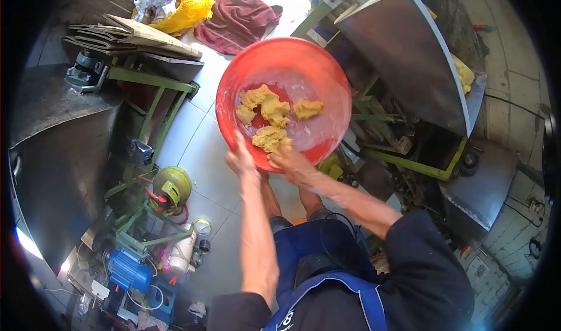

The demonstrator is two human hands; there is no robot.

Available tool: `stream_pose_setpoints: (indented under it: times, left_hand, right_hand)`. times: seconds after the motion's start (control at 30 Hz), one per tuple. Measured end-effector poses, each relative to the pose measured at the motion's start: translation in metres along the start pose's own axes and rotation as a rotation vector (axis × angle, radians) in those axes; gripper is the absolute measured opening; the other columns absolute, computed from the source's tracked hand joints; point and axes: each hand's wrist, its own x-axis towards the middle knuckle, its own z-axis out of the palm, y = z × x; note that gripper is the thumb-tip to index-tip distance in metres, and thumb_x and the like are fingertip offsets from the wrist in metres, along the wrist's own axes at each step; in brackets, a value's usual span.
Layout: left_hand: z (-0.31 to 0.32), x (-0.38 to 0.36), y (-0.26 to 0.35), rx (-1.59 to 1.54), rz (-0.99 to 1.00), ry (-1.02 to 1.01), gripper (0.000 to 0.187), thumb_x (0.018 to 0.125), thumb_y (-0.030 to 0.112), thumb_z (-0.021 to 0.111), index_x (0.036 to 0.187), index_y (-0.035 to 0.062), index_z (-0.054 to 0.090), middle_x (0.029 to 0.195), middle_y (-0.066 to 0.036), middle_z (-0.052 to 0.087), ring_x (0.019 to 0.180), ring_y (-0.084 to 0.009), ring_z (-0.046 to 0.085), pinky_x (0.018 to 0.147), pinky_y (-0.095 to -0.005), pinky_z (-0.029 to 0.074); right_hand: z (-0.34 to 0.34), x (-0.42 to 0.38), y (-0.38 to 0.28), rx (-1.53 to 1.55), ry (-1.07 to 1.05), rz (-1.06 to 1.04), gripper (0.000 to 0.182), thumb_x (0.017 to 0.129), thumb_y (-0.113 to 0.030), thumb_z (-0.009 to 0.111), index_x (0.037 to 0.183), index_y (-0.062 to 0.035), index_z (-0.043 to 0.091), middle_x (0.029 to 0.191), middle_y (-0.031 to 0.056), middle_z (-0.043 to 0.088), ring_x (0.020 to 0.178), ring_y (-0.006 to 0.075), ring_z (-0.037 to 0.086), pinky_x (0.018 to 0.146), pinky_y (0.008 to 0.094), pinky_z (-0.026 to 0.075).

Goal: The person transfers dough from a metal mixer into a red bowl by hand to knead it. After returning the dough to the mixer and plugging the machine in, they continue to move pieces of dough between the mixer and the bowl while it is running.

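At the near rim, our left hand [240, 159] grips the red basin [338, 97]. Our right hand [285, 157] presses curled fingers against a yellow dough lump [270, 137], closure blurred; other dough pieces [272, 108] lie beyond, inside the basin.

Arms [258, 231] extended; hands [287, 163] close together

1. A workshop is indicated by the machinery crowded over a pale tiled floor [201, 147].
2. Large sheet-metal panels [403, 56] are seen on both sides, with green metal frames [162, 118] placed near them.
3. A blue motor [130, 271] is set low among cables [153, 309], and a bearing unit [87, 71] is mounted on metal.
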Motion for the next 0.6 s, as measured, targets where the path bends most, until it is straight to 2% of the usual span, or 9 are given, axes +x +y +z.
stream_pose_setpoints:
  times: [0.1,0.13,0.2,0.27,0.33,0.4,0.5,0.57,0.6]
  left_hand:
    - [0.003,-0.044,-0.084,-0.105,-0.006,0.206,0.039,0.101,0.03,0.067,0.099,-0.0091,0.071,0.086,-0.01,0.072,0.074,-0.0175,0.063,0.067,-0.0367,0.052]
    - [0.0,-0.044,-0.076,-0.104,-0.015,0.201,0.039,0.101,0.03,0.067,0.099,-0.0091,0.071,0.086,-0.01,0.072,0.074,-0.0175,0.063,0.067,-0.0367,0.052]
    - [0.0,-0.022,-0.053,-0.037,0.061,0.123,0.036,0.101,0.026,0.067,0.098,-0.0096,0.071,0.084,-0.011,0.072,0.072,-0.0175,0.062,0.064,-0.0367,0.051]
    - [-0.007,0.01,-0.04,0.074,0.178,0.021,0.036,0.1,0.026,0.068,0.098,-0.0104,0.071,0.083,-0.011,0.072,0.071,-0.0178,0.062,0.063,-0.0373,0.051]
    - [-0.012,0.029,-0.028,0.195,0.308,-0.08,0.037,0.1,0.025,0.069,0.097,-0.0112,0.07,0.081,-0.011,0.072,0.07,-0.0181,0.062,0.063,-0.038,0.051]
    - [-0.002,0.034,-0.018,0.088,0.117,-0.122,0.042,0.1,0.029,0.068,0.099,-0.0127,0.069,0.08,-0.013,0.072,0.071,-0.02,0.063,0.065,-0.0399,0.052]
    - [0.001,-0.03,-0.025,0.293,-0.101,0.111,0.047,0.1,0.034,0.068,0.102,-0.0126,0.069,0.08,-0.014,0.071,0.071,-0.0221,0.062,0.066,-0.0418,0.052]
    - [0.003,-0.068,-0.105,-0.019,0.103,0.219,0.051,0.099,0.039,0.068,0.105,-0.0114,0.07,0.082,-0.014,0.071,0.073,-0.0241,0.063,0.064,-0.0424,0.052]
    - [0.003,-0.068,-0.097,-0.015,0.102,0.212,0.051,0.099,0.039,0.068,0.105,-0.0114,0.07,0.082,-0.014,0.071,0.073,-0.0241,0.063,0.064,-0.0424,0.052]
  right_hand:
    - [0.017,0.004,-0.006,0.106,-0.163,0.113,0.035,0.079,-0.017,0.074,0.108,-0.0063,0.059,0.106,0.019,0.057,0.098,0.039,0.06,0.084,0.0475,0.052]
    - [-0.001,-0.01,0.002,0.07,-0.123,0.013,0.03,0.08,-0.017,0.072,0.106,-0.0069,0.061,0.104,0.0178,0.059,0.096,0.0382,0.06,0.081,0.0469,0.053]
    - [-0.033,-0.046,0.058,-0.201,-0.312,-0.058,0.024,0.081,-0.017,0.07,0.102,-0.0062,0.063,0.101,0.0158,0.06,0.095,0.0369,0.061,0.08,0.0482,0.053]
    - [-0.087,-0.067,0.1,-0.332,-0.182,-0.141,0.02,0.081,-0.012,0.066,0.099,-0.0053,0.064,0.101,0.0142,0.062,0.099,0.0362,0.061,0.081,0.0517,0.05]
    - [-0.075,-0.069,0.096,-0.387,-0.147,-0.047,0.02,0.081,-0.01,0.066,0.101,-0.0048,0.065,0.103,0.0144,0.062,0.102,0.0365,0.06,0.083,0.0521,0.05]
    - [-0.053,-0.065,0.075,-0.28,-0.173,0.302,0.027,0.084,-0.005,0.061,0.111,-0.0037,0.064,0.115,0.0172,0.062,0.114,0.0389,0.056,0.091,0.051,0.05]
    - [-0.003,-0.028,0.001,0.016,-0.136,0.206,0.033,0.085,-0.004,0.057,0.118,-0.0025,0.06,0.124,0.0204,0.058,0.112,0.0424,0.058,0.096,0.0513,0.05]
    - [0.004,-0.024,-0.016,0.047,-0.102,0.141,0.034,0.085,-0.004,0.056,0.12,-0.0021,0.059,0.126,0.0209,0.057,0.11,0.0431,0.06,0.096,0.0518,0.05]
    - [0.005,-0.029,-0.013,0.018,-0.193,0.178,0.035,0.085,-0.005,0.057,0.12,-0.0027,0.06,0.125,0.0199,0.058,0.11,0.0416,0.061,0.098,0.0512,0.049]
